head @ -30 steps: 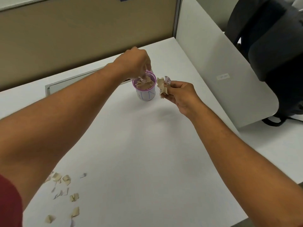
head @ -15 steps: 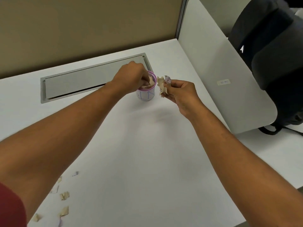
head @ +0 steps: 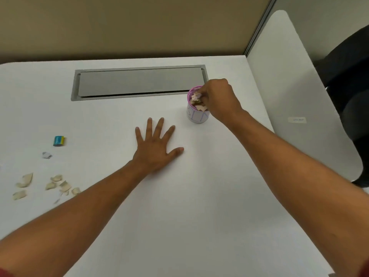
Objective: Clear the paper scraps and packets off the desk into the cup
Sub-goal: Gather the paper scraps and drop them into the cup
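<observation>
Head view: right hand [head: 216, 98] sits at the mouth of the purple-rimmed cup [head: 197, 112], fingers bunched on tan paper scraps [head: 196, 100] heaped above the rim. Left hand [head: 156, 147] lies flat on the white desk [head: 179, 206], fingers spread, holding nothing, near the cup on its left. Loose tan scraps [head: 50, 185] lie far left, beside a grey scrap [head: 47, 155] and a blue-yellow packet [head: 59, 141].
</observation>
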Available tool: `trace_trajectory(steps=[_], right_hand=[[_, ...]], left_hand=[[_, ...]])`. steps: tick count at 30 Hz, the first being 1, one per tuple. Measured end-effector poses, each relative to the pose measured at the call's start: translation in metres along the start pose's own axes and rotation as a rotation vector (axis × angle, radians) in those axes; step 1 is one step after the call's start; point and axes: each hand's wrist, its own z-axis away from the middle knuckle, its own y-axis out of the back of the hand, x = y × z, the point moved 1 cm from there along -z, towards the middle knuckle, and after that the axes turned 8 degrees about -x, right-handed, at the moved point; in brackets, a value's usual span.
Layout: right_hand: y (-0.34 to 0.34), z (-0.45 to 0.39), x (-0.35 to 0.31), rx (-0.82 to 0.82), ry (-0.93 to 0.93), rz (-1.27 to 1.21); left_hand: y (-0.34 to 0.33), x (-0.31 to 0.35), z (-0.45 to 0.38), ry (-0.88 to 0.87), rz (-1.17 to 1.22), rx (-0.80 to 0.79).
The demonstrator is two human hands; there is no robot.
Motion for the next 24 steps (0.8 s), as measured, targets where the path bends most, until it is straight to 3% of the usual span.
trace_trajectory(steps=[6,17,24], right_hand=[[-0.005,-0.009,-0.008,-0.132,-0.007,0.237],[0.041,-0.010,-0.022,-0.270,0.056,0.204],[0.012,-0.014,-0.017,-0.297,0.041,0.225]], left_hand=[[-0.006,0.000,0.001,0.004,-0.052,-0.109],[-0.009,-0.003,-0.001,-0.019,-0.073,-0.112],[-0.010,-0.004,-0.001,-0.016,-0.065,-0.097]])
